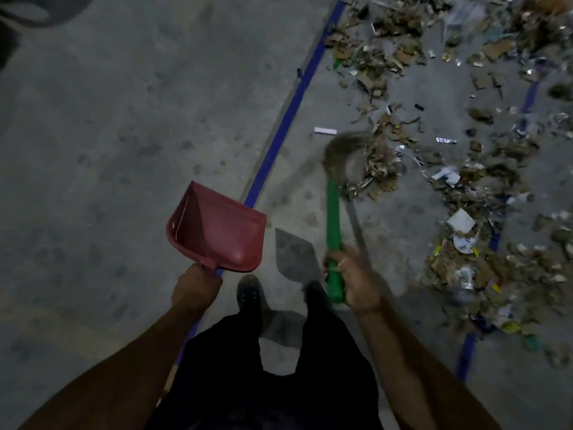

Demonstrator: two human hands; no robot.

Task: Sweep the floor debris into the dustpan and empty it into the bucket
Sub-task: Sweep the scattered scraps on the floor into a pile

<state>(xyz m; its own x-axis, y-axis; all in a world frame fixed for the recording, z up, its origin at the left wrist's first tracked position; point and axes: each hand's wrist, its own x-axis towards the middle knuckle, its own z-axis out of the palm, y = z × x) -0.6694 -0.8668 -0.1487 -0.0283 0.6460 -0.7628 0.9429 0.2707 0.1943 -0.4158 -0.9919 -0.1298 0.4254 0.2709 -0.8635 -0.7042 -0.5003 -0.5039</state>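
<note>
The gray floor (124, 135) looks dim and spotty. A blue tape line (290, 113) runs across it.

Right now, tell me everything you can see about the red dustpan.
The dustpan looks like dull red plastic: a flat tray with raised side walls and a short handle. The left hand grips that handle, holding it tilted above the floor, mouth pointing away. It looks empty, and only the hand touches it.
</note>
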